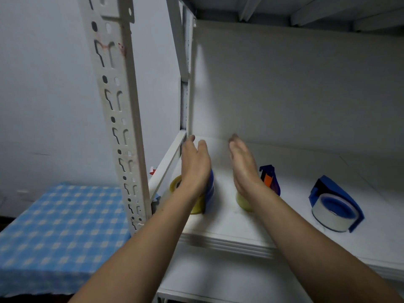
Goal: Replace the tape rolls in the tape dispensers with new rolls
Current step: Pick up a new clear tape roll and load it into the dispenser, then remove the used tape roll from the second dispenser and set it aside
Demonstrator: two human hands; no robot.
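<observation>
Both my hands reach over a white shelf (229, 228), flat, fingers stretched out, holding nothing. My left hand (194, 162) hovers above a blue tape dispenser (210, 193) with a yellowish roll (197, 207), and another yellowish roll (176, 184) lies just left of it. My right hand (243, 162) is above a yellowish roll (243, 203) that belongs to a second blue dispenser (271, 180) with an orange part. Farther right stands a third blue dispenser (334, 193) loaded with a white roll (328, 217). My arms hide part of the two left dispensers.
A perforated white upright post (118, 110) of the rack stands at the shelf's left front corner. A blue checked cloth (59, 232) covers a surface lower left. The shelf's back panel (295, 88) is plain white, and another shelf level lies below (218, 281).
</observation>
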